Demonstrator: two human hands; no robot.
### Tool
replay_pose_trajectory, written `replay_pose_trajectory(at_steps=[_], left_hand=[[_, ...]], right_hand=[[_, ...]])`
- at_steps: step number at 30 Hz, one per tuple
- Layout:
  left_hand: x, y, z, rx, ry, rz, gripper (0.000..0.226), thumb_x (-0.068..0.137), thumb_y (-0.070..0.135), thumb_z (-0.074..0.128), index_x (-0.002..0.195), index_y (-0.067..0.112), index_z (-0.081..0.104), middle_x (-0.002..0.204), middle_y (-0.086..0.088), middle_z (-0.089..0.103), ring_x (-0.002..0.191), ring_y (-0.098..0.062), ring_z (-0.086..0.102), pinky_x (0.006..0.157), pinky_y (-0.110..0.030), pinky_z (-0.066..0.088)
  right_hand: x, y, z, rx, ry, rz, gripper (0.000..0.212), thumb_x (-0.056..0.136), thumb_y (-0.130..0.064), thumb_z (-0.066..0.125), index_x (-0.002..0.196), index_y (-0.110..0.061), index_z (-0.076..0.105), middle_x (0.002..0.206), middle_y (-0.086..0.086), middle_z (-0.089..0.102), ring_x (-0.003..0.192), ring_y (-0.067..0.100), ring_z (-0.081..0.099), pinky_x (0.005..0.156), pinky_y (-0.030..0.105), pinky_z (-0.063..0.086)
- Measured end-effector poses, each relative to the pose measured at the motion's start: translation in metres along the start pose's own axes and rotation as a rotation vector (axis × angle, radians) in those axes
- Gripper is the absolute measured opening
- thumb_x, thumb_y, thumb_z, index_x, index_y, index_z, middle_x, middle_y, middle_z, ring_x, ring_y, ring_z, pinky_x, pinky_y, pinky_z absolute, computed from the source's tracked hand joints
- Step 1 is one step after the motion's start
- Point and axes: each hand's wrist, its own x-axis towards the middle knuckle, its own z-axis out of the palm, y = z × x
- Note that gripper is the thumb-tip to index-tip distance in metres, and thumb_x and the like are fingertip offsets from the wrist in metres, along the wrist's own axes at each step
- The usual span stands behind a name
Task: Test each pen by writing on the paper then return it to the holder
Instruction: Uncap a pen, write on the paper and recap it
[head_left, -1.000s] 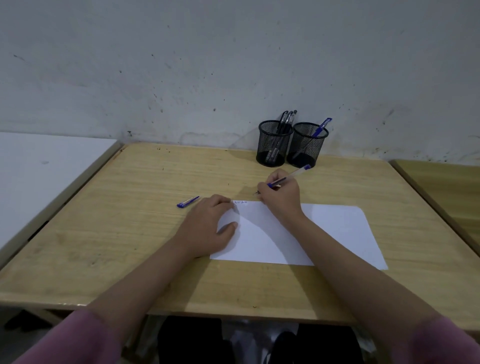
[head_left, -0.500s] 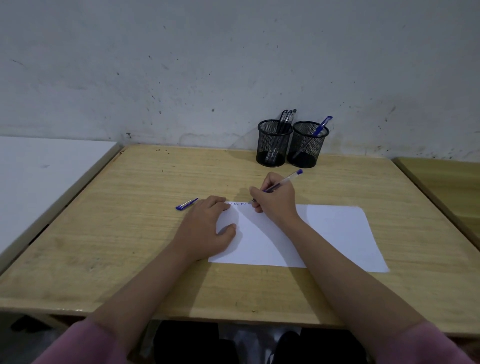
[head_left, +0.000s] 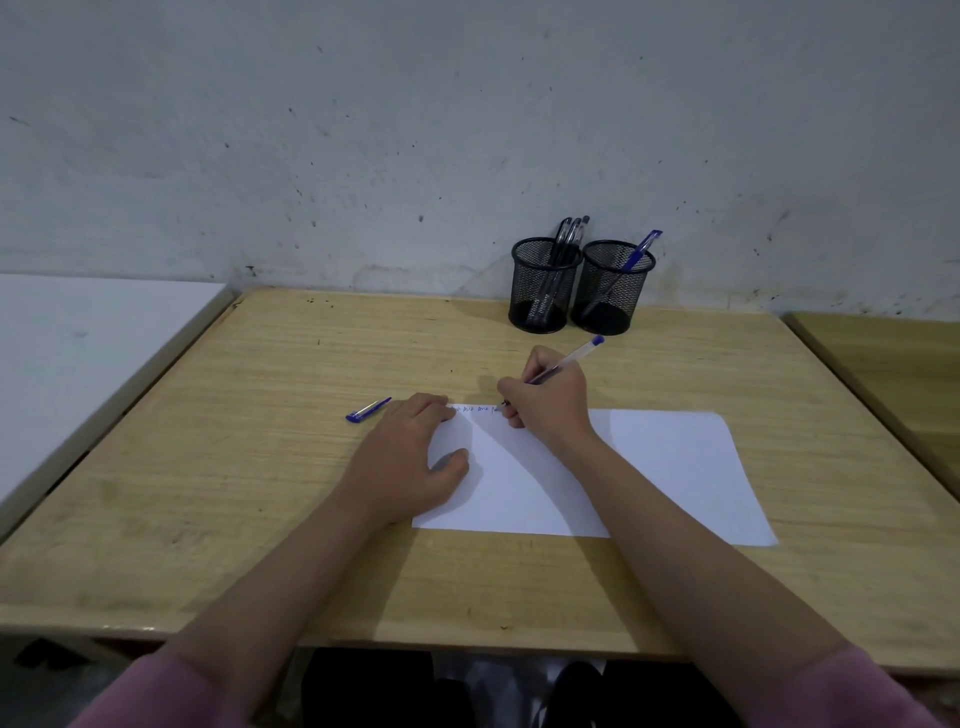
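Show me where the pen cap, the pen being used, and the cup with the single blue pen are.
pen cap (head_left: 368, 410): head view, middle of the blue cap lying on the desk.
pen in use (head_left: 571, 359): head view, clear barrel above the fingers.
right-hand mesh cup (head_left: 612, 291): head view, front of its mesh wall.

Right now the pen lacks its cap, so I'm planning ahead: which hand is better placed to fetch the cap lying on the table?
Left. The left hand lies flat on the paper, next to the blue cap; the right hand grips the pen, writing.
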Motion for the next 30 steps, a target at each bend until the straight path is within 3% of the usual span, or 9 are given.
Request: replay_pose_trajectory(at_steps=[14,19,24,27,30], left_hand=[[0.0003,0.0003,-0.0012,0.018,0.017,0.002,0.071,0.067,0.055,0.037,0.122,0.013,0.053,0.133,0.003,0.051,0.122,-0.013,0.046,0.093,-0.026,0.039],[-0.0003,0.0007,-0.0009,0.007,0.021,0.002,0.072,0.067,0.055,0.036,0.123,0.014,0.053,0.134,0.005,0.049,0.121,-0.011,0.047,0.089,-0.023,0.039],[-0.0006,-0.0011,-0.0006,0.003,0.019,0.001,0.071,0.067,0.054,0.038,0.123,0.014,0.053,0.134,0.005,0.049,0.121,-0.011,0.047,0.090,-0.023,0.040],[-0.0011,-0.0008,-0.0014,0.021,0.017,0.007,0.069,0.068,0.053,0.040,0.120,0.012,0.056,0.133,-0.001,0.052,0.122,-0.017,0.047,0.099,-0.030,0.038],[-0.0002,-0.0036,-0.0010,0.165,0.140,-0.042,0.058,0.071,0.046,0.045,0.114,0.010,0.059,0.128,-0.009,0.056,0.119,-0.026,0.050,0.106,-0.049,0.032]], right_hand=[[-0.0001,0.0029,0.0015,-0.019,0.041,-0.061,0.031,0.071,0.011,0.057,0.058,-0.009,0.037,0.046,0.010,0.042,0.041,0.025,0.053,0.039,0.024,0.042],[0.0000,0.0063,0.0016,-0.038,0.048,-0.102,0.038,0.068,0.010,0.055,0.052,-0.017,0.033,0.037,-0.007,0.035,0.036,0.022,0.048,0.042,0.026,0.038],[0.0010,0.0069,0.0013,-0.031,0.058,-0.084,0.035,0.068,0.010,0.054,0.054,-0.014,0.033,0.042,0.000,0.034,0.039,0.022,0.047,0.042,0.026,0.038],[0.0007,0.0062,-0.0007,0.001,0.071,-0.051,0.034,0.069,0.010,0.054,0.055,-0.013,0.034,0.043,0.005,0.037,0.040,0.023,0.049,0.043,0.026,0.038],[0.0020,0.0032,-0.0035,0.114,0.111,0.033,0.030,0.074,0.007,0.058,0.059,-0.009,0.038,0.046,0.010,0.047,0.039,0.023,0.055,0.041,0.026,0.044]])
